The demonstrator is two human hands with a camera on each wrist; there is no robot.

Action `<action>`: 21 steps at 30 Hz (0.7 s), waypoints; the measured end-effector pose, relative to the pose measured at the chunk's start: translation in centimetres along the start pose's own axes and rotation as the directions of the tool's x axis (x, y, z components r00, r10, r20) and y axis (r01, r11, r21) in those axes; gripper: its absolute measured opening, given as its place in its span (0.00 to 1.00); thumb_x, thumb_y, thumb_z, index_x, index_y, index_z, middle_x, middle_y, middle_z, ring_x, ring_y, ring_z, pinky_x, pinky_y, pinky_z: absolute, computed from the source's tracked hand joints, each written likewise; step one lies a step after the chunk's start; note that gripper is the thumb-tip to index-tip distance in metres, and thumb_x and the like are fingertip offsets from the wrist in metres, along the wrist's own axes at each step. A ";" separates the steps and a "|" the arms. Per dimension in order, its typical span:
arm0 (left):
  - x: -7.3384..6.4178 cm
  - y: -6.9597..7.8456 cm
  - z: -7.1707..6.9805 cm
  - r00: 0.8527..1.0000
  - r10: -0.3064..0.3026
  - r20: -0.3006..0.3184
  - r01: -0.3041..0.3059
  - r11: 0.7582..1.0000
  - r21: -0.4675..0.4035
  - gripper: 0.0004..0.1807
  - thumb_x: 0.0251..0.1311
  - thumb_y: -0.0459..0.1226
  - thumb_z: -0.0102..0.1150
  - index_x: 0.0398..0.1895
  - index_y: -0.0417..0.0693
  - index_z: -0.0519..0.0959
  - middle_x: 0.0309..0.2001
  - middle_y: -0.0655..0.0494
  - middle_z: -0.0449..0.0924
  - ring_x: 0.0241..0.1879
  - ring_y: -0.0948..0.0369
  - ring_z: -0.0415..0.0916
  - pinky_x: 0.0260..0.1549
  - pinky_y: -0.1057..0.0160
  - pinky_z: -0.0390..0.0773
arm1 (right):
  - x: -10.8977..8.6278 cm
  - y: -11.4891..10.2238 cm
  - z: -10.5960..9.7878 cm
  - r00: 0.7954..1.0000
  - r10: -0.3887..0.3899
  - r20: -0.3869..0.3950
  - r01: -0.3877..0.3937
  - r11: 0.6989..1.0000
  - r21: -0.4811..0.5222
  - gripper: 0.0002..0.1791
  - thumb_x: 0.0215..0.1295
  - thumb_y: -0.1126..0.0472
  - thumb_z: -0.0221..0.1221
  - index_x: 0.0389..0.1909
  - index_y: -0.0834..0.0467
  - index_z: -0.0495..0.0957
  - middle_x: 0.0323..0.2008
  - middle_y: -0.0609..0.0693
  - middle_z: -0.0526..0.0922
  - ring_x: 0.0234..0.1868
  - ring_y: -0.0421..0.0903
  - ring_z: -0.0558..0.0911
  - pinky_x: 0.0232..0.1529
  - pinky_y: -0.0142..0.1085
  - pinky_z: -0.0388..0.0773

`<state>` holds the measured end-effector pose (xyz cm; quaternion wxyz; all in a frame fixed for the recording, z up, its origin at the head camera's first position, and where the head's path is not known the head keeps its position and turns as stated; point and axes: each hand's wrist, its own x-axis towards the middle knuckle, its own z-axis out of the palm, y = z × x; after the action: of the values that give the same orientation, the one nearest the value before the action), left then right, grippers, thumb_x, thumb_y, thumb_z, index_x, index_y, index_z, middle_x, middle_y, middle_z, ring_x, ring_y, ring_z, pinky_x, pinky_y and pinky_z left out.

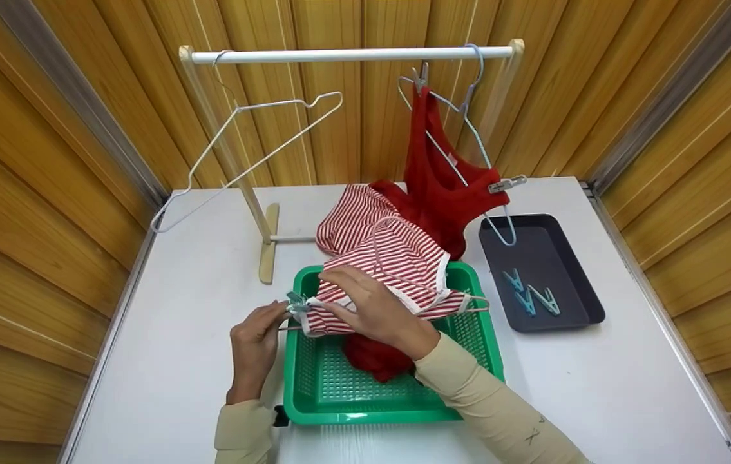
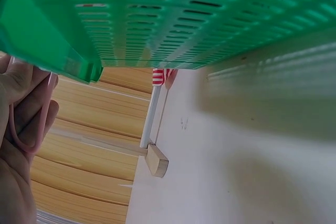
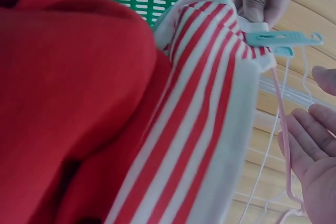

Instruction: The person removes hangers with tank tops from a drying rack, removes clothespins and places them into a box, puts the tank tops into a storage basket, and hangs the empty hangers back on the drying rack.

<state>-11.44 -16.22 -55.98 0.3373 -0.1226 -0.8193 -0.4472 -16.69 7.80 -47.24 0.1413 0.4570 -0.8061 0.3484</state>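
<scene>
A red-and-white striped tank top (image 1: pixel 384 258) lies over the green basket (image 1: pixel 394 417) with a pink hanger (image 3: pixel 284 135) inside it. One teal clothespin (image 3: pixel 278 38) clips its strap at the hanger's left end. At that end, my left hand (image 1: pixel 256 341) pinches the hanger; its pink loop crosses the fingers in the left wrist view. My right hand (image 1: pixel 375 312) is over the top's front, its fingers extended and the thumb apart, beside the hanger wire in the right wrist view. Red cloth (image 1: pixel 378 357) lies in the basket.
A white rack bar (image 1: pixel 352 55) holds a bare hanger (image 1: pixel 268 154) at left and a red tank top (image 1: pixel 433 161) pinned to a hanger at right. A dark tray (image 1: pixel 558 258) with several teal clothespins (image 1: pixel 524 301) stands right of the basket.
</scene>
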 end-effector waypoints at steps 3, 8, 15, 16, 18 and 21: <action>0.0 0.0 0.0 1.000 0.002 0.002 -0.002 1.000 0.000 0.15 0.53 0.15 0.71 0.43 0.34 0.90 0.40 0.47 0.91 0.43 0.46 0.90 0.54 0.71 0.81 | 0.5 0.0 0.6 1.000 -0.008 0.006 0.008 0.999 -0.033 0.27 0.69 0.60 0.72 0.65 0.65 0.77 0.60 0.59 0.83 0.62 0.51 0.82 0.67 0.39 0.77; 0.0 -0.1 0.0 1.000 0.008 0.003 -0.008 1.000 0.004 0.16 0.54 0.15 0.71 0.43 0.35 0.91 0.40 0.48 0.92 0.44 0.47 0.90 0.54 0.71 0.81 | 1.1 -0.5 0.9 0.998 0.028 0.051 -0.024 0.996 -0.086 0.26 0.73 0.55 0.70 0.64 0.65 0.78 0.59 0.58 0.83 0.60 0.51 0.83 0.66 0.39 0.78; 0.1 0.0 0.0 0.999 0.037 -0.009 -0.037 0.999 0.012 0.17 0.53 0.15 0.71 0.44 0.36 0.91 0.40 0.50 0.92 0.42 0.47 0.90 0.54 0.71 0.81 | 1.6 -1.3 1.4 0.990 0.100 0.100 -0.084 0.984 -0.156 0.25 0.74 0.52 0.68 0.62 0.66 0.79 0.54 0.56 0.83 0.52 0.48 0.83 0.62 0.36 0.81; 0.1 0.0 0.0 0.999 0.041 -0.011 -0.041 0.999 0.010 0.17 0.53 0.15 0.71 0.44 0.35 0.91 0.40 0.49 0.92 0.42 0.47 0.90 0.54 0.71 0.81 | 1.7 -1.3 1.5 0.989 0.105 0.104 -0.088 0.983 -0.159 0.25 0.74 0.52 0.68 0.61 0.66 0.79 0.53 0.56 0.83 0.51 0.47 0.83 0.61 0.36 0.82; 0.1 0.1 0.0 0.999 0.051 -0.017 -0.051 0.999 0.004 0.17 0.53 0.14 0.71 0.43 0.35 0.91 0.40 0.49 0.92 0.42 0.47 0.90 0.54 0.70 0.81 | 1.9 -1.4 1.6 0.987 0.113 0.112 -0.095 0.983 -0.156 0.25 0.74 0.52 0.68 0.61 0.65 0.80 0.52 0.56 0.83 0.50 0.47 0.83 0.60 0.36 0.82; 0.2 0.2 0.0 0.998 0.053 -0.022 -0.054 0.999 -0.007 0.16 0.53 0.14 0.71 0.43 0.35 0.91 0.39 0.48 0.92 0.41 0.47 0.90 0.54 0.71 0.81 | 2.1 -1.5 1.9 0.985 0.118 0.128 -0.099 0.984 -0.146 0.24 0.76 0.52 0.67 0.60 0.66 0.80 0.52 0.56 0.83 0.51 0.48 0.83 0.60 0.36 0.83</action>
<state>-11.53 -16.15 -55.73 0.3577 -0.1407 -0.8102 -0.4424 -16.42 4.65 -46.76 0.0984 0.4239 -0.8600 0.2665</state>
